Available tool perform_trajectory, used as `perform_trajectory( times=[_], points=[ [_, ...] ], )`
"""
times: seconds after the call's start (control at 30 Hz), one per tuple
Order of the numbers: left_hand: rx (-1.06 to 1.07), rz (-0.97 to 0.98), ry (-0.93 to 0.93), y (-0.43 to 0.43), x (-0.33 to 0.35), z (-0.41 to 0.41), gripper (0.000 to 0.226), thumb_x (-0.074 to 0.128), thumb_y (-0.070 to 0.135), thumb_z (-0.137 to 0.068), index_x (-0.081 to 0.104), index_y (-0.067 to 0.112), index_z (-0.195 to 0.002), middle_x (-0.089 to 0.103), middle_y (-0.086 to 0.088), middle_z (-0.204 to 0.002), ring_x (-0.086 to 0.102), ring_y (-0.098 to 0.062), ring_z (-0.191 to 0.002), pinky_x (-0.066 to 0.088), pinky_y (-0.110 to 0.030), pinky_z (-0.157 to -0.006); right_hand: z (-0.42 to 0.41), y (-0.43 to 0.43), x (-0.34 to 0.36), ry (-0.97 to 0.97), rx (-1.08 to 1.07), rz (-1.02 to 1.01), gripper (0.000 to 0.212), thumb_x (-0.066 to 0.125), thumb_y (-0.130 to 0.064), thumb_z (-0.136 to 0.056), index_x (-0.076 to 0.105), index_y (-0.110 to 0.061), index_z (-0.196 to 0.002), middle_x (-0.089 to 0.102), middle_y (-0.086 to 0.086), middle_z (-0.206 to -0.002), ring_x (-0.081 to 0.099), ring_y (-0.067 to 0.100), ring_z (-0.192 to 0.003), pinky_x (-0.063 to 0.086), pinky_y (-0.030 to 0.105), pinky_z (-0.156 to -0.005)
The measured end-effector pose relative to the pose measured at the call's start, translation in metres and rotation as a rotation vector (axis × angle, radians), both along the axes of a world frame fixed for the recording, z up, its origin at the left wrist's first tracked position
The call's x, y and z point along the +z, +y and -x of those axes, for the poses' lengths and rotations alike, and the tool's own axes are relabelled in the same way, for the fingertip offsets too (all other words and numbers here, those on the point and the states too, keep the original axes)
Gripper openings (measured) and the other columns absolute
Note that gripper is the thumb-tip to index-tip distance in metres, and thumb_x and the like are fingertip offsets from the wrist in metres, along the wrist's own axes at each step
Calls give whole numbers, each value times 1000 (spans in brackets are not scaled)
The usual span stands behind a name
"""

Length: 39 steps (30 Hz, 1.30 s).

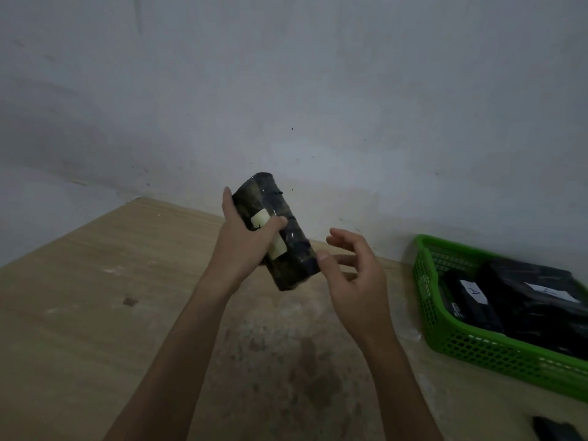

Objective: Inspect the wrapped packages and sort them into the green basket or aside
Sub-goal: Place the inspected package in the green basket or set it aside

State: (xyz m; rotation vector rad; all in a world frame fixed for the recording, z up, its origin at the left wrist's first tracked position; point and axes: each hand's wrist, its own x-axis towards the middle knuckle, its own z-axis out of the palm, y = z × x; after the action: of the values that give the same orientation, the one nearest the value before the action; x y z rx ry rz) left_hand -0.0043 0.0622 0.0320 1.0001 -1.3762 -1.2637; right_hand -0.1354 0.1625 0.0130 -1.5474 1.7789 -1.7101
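Observation:
My left hand point(243, 240) grips a dark wrapped package point(288, 246) with a pale label, held tilted above the wooden table, thumb across the label. Just to its right, my right hand point(353, 268) has loosely spread fingers, and its thumb touches the package's lower right corner. The green basket point(445, 338) stands at the right edge of the table and holds black wrapped packages point(471, 300), two of them with white labels.
The wooden table point(111, 313) is stained in the middle and ends at a pale wall point(286, 90) behind. A dark object point(553, 429) lies at the bottom right corner, partly cut off by the frame.

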Motion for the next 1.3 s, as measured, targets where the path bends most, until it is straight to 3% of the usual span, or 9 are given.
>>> perform_trajectory(
  times=[0.1, 0.2, 0.3, 0.4, 0.5, 0.63, 0.77, 1.03, 1.3],
  points=[
    [-63, -119, 195, 9, -5, 15, 86, 64, 29, -85, 2, 37, -144, 48, 3, -113, 61, -25, -97, 58, -35, -62, 7, 5, -1, 34, 68, -73, 57, 73, -33, -79, 46, -29, -129, 50, -10, -124, 54, 5, -106, 54, 25, -80],
    [-84, -150, 223, 10, -6, 22, 70, 65, 30, -84, 15, 31, -134, 48, 1, -109, 63, -24, -93, 59, -35, -64, 14, 6, -3, 80, 57, -78, 59, 76, -24, -78, 45, -29, -128, 52, -9, -122, 58, 10, -102, 57, 26, -78],
    [-104, -179, 163, 8, -9, 24, 62, 65, 35, -83, 21, 25, -125, 50, -1, -106, 64, -23, -91, 58, -39, -72, 24, 7, -1, 39, 39, -59, 51, 72, -15, -81, 49, -28, -125, 56, -8, -115, 63, 11, -93, 58, 23, -70],
    [-90, -138, 19, 1, -15, 19, 54, 64, 42, -82, 34, 19, -121, 54, -1, -110, 59, -22, -101, 52, -39, -86, 38, 10, 4, -107, 63, -95, 46, 68, -13, -85, 50, -29, -123, 62, -3, -109, 66, 10, -87, 59, 24, -68],
    [-166, -87, -23, -2, -19, 13, 45, 65, 34, -82, 51, 16, -121, 60, -5, -117, 61, -20, -103, 54, -36, -85, 54, 15, 8, -280, 132, -119, 42, 62, -11, -88, 50, -28, -125, 65, 5, -111, 68, 14, -87, 60, 30, -71],
    [-257, -66, -19, 2, -21, 16, 43, 65, 26, -83, 52, 14, -121, 61, -8, -111, 66, -19, -91, 60, -28, -66, 65, 18, 7, -416, 172, -171, 37, 55, -14, -94, 49, -33, -125, 62, 4, -117, 65, 17, -95, 60, 34, -73],
    [-307, -7, -58, 12, -23, 26, 40, 67, 26, -82, 49, 17, -117, 63, -2, -104, 70, -14, -70, 59, -30, -58, 64, 18, 3, -414, 200, -154, 61, 68, -12, -83, 40, -31, -134, 56, -1, -119, 64, 21, -99, 60, 35, -74],
    [-316, 81, -33, 16, -23, 30, 45, 70, 19, -78, 45, 16, -115, 61, -1, -102, 64, -13, -83, 58, -26, -57, 70, 18, 1, -460, 190, -86, 55, 74, -3, -76, 50, -28, -119, 62, 9, -111, 67, 23, -96, 59, 36, -71],
    [-296, 54, 47, 15, -23, 31, 27, 62, 32, -81, 51, 21, -104, 62, -3, -100, 64, -17, -83, 54, -26, -54, 59, 13, 3, -433, 105, -32, 37, 70, -17, -82, 50, -26, -112, 62, -2, -101, 68, 19, -87, 60, 38, -70]
  ],
)
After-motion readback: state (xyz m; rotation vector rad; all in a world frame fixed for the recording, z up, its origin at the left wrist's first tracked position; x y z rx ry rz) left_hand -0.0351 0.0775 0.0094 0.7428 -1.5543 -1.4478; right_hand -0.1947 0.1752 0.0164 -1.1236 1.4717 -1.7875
